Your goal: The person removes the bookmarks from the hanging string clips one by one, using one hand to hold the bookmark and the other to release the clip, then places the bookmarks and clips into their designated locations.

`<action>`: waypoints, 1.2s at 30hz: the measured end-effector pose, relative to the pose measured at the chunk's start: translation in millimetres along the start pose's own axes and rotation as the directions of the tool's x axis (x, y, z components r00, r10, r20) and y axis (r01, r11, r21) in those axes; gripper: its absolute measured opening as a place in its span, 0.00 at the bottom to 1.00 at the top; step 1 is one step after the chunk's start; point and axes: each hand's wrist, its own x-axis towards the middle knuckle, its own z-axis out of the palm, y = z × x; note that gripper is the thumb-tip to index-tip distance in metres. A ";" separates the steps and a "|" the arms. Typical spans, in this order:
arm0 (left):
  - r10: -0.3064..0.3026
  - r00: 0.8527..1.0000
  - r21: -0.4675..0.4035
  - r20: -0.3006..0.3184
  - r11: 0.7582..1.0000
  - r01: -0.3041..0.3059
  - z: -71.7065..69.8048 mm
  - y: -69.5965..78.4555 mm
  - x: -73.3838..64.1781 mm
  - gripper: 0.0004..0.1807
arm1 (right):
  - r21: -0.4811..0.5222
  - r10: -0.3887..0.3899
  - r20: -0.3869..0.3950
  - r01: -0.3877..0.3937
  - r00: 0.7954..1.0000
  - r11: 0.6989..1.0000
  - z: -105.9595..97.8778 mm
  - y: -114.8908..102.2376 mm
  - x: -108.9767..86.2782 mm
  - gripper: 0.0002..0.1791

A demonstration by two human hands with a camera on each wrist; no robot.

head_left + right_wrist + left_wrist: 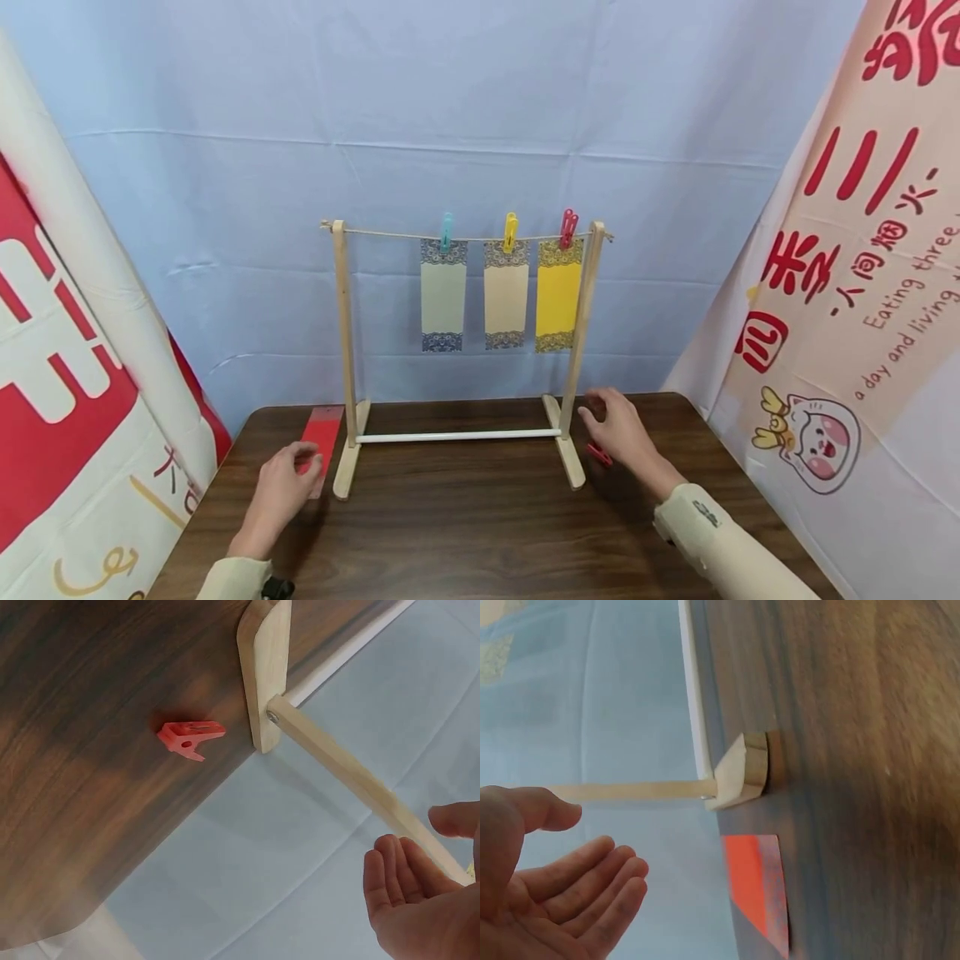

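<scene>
My left hand [281,492] hovers over a red paper card [321,433] lying on the table left of the wooden rack [345,333]. Its fingers are loosely bent and hold nothing, as the left wrist view shows. Beside the rack's right foot, my right hand [621,429] is raised above a red clothespin [189,738] on the table, fingers relaxed and apart from it. Three cards hang from the rack's string: a pale green card [442,298] under a blue clothespin [447,232], a beige card [506,300] under a yellow clothespin [511,232], and a yellow card [558,302] under a red clothespin.
The rack's wooden feet [347,471] stand on the dark wooden table [450,533], joined by a white crossbar [457,436]. A light blue cloth [450,100] hangs behind. Printed banners flank both sides, with a cat drawing on the right banner [817,442].
</scene>
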 end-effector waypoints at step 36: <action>0.232 0.965 -0.095 -0.119 0.965 -0.244 12.3 54.6 15.9 0.19 | 0.085 -0.162 -0.042 0.165 0.986 0.983 -6.3 -50.0 24.2 0.15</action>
